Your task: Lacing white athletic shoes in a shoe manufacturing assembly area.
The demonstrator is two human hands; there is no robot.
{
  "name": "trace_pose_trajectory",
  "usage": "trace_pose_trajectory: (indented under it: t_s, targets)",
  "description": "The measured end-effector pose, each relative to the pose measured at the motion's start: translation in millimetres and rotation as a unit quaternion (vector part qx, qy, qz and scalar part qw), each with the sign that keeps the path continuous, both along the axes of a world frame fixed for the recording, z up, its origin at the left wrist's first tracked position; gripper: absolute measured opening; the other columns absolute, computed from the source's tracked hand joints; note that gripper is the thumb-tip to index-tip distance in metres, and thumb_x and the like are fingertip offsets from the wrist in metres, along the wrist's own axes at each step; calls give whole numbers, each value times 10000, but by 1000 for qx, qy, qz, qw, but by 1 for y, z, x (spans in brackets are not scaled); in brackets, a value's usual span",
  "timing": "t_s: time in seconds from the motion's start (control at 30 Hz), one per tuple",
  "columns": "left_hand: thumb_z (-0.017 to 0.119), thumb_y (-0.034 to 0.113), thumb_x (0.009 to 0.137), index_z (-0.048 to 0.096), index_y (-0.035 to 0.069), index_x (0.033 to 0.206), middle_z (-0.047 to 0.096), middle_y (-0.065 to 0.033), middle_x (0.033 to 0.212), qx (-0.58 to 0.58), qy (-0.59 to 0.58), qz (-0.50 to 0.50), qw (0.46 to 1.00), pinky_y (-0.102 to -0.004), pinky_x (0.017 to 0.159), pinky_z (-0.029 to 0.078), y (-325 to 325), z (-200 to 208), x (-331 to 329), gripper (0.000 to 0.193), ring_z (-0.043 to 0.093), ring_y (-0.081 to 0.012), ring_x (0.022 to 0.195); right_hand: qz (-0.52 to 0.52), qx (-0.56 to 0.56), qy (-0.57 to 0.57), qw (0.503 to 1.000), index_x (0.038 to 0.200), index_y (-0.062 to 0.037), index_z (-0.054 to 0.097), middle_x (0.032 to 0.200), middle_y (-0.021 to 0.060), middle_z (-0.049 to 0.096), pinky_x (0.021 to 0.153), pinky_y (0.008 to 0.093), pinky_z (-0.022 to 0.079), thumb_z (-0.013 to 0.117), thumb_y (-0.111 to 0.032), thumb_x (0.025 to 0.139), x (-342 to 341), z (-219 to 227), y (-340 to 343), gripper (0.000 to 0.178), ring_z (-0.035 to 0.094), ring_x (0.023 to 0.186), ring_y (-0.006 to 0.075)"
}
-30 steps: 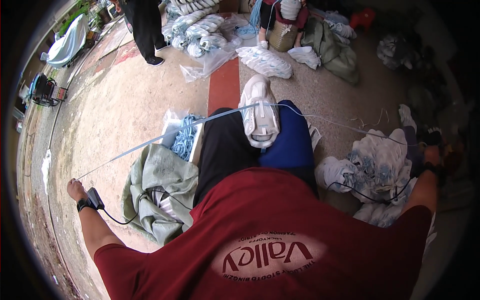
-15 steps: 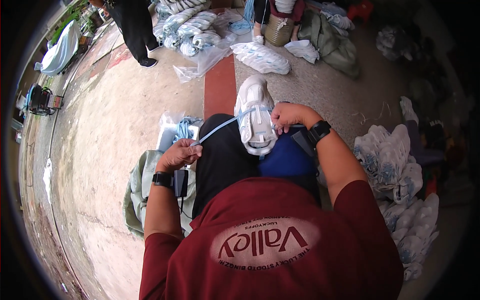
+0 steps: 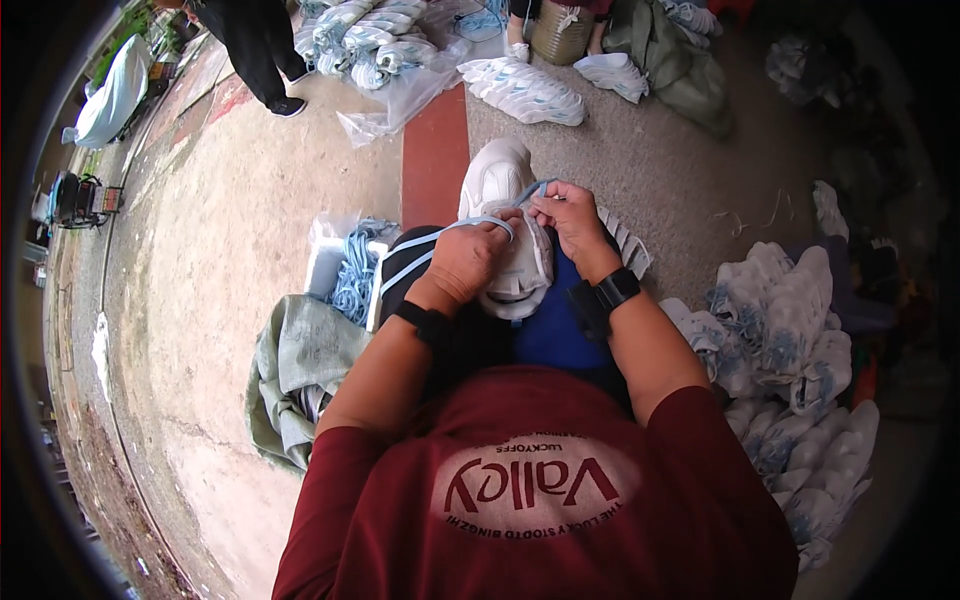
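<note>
A white sneaker (image 3: pixel 500 172) lies across my lap, toe pointing away from me, its tongue and opening turned toward me. My left hand (image 3: pixel 466 262) is over the laced part, fingertips pinched on a light blue shoelace (image 3: pixel 418 238). Two strands of the lace trail leftward from there across my dark trouser leg. Just right of the sneaker's middle, my right hand (image 3: pixel 572 222) pinches a raised piece of blue lace between thumb and forefinger. The two sets of fingertips are close together, and they cover part of the eyelets.
Left of my leg lies a bundle of blue laces (image 3: pixel 352 285) beside a grey-green sack (image 3: pixel 300 365). Stacked white shoes (image 3: pixel 785 310) stand at right. Across the floor are more shoe rows (image 3: pixel 522 90), plastic sheeting (image 3: pixel 385 118), a standing person (image 3: pixel 250 50) and a person seated at a bucket (image 3: pixel 557 35).
My left hand has come in from the left, where it held the lace taut, to the sneaker's lacing. My right hand has risen slightly, lifting a piece of lace.
</note>
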State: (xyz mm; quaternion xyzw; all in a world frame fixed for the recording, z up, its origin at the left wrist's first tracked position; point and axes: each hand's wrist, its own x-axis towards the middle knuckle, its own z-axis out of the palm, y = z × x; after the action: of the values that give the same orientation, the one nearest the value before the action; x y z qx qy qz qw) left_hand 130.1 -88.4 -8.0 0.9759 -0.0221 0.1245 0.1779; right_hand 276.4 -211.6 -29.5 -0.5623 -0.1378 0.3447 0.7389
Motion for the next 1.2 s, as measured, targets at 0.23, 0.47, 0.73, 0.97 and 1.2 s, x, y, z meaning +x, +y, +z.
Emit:
trace_pose_trajectory:
  t_s: [0.23, 0.47, 0.73, 0.97, 1.2]
  targets:
    - [538, 53, 776, 575, 116, 1113, 587, -43, 1152, -82, -36, 23, 996, -310, 698, 510, -3, -3, 2, 344, 622, -274, 871, -16, -151, -355, 923, 634, -24, 544, 603, 105, 588, 497, 317, 420, 626, -21, 693, 4, -7, 14, 101, 558, 523, 220]
    - [578, 67, 779, 609, 72, 993, 621, -86, 1072, -146, -92, 24, 985, -310, 708, 512, -4, -5, 1, 217, 626, -286, 858, 65, -326, -457, 825, 631, -19, 558, 636, 190, 558, 558, 404, 442, 681, -103, 629, 18, 5, 29, 149, 581, 651, 346]
    - [592, 66, 760, 614, 51, 937, 634, -102, 1008, -138, -110, 33, 984, -323, 699, 511, -12, -6, -6, 179, 632, -287, 830, 16, -268, -616, 741, 810, -7, 593, 784, 205, 585, 690, 409, 482, 608, -123, 732, -16, 13, 8, 141, 581, 808, 340]
    - [526, 111, 732, 570, 95, 829, 575, -79, 806, 24, -129, 36, 991, -368, 568, 494, -14, -8, 8, 108, 605, -262, 658, 102, -303, -625, 712, 823, 3, 602, 804, 219, 564, 766, 420, 457, 586, -85, 702, -19, 19, 8, 150, 553, 830, 379]
    - [504, 129, 753, 561, 80, 838, 557, -102, 786, 86, -89, 100, 987, -363, 508, 497, -21, -7, 19, 113, 615, -260, 667, 48, -164, -576, 799, 769, 10, 606, 805, 226, 572, 734, 421, 461, 533, -30, 676, -3, 5, -2, 125, 553, 805, 380]
